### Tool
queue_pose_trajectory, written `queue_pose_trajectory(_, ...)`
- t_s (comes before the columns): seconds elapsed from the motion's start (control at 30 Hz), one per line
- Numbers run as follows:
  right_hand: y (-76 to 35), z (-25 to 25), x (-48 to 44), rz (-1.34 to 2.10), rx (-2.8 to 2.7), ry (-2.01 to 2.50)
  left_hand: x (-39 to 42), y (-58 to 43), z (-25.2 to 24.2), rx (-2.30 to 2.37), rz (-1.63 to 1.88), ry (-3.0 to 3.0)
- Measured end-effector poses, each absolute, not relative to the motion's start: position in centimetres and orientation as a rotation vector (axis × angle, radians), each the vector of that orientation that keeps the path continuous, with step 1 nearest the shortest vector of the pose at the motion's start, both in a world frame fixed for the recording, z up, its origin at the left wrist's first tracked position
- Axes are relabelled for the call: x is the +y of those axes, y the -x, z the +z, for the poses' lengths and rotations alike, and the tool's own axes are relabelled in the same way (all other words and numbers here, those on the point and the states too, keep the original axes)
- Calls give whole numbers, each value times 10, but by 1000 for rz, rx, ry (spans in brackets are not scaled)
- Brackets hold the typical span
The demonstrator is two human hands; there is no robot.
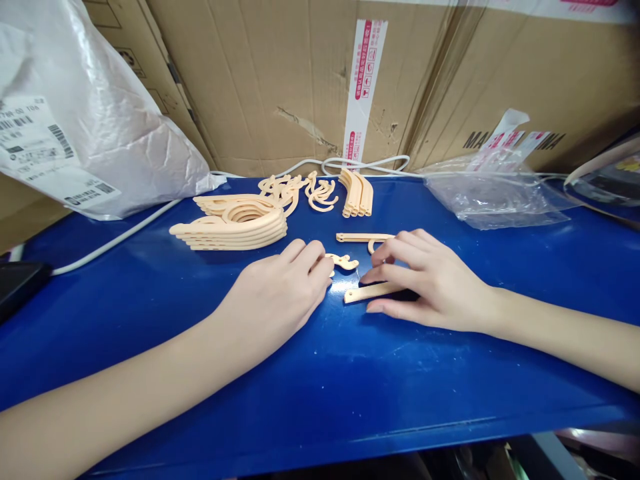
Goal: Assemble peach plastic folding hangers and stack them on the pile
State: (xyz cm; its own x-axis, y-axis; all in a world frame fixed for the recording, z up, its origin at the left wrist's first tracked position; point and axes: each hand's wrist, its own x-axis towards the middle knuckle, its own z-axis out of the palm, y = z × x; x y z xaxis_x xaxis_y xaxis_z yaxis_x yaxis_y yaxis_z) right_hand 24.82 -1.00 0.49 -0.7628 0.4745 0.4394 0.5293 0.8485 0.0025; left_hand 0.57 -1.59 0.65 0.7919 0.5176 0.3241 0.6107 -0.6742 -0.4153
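Cream plastic hanger parts lie before me on a blue tabletop (310, 400). My left hand (287, 287) is closed, fingertips pressed together around one end of a small hanger hook piece (344, 262); the rest of that piece is hidden behind the fingers. On the right, my right hand (425, 280) has a straight hanger arm (367, 293) between thumb and fingers, its far end covered by the palm. Just behind that hand lies another hanger arm (360, 237), with a curved hook part (371, 247) next to it, partly hidden by the fingers.
Stacked folded hangers (235, 230) stand behind my left hand. Loose hooks (320, 193) and a bundle of hanger arms (357, 193) lie at the back. Cardboard boxes (280, 80), a white parcel bag (125, 127), a clear plastic bag (500, 197) and a white cable (120, 240) surround the work.
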Motion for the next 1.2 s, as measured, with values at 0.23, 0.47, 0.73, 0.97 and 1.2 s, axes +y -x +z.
queue_pose_trajectory(0.23, -246, 4, -12, -236, -2686, 609, -11, -1, 6, -869, -320, 2451)
queue_pose_trajectory(0.47, -248, 5, -19, -621, -2664, 507, -8, -1, 6, -1022, -632, 2543)
queue_pose_trajectory(0.73, -248, 1, -16, -478, -2666, 716, -15, -6, 6, -1270, -685, 2764)
queue_pose_trajectory(0.97, -249, 1, -14, -293, -2707, 789, -15, -8, 8, -1256, -669, 2839)
queue_pose_trajectory(1.2, -249, 1, -14, -252, -2728, 796, -15, -6, 6, -1235, -674, 2866)
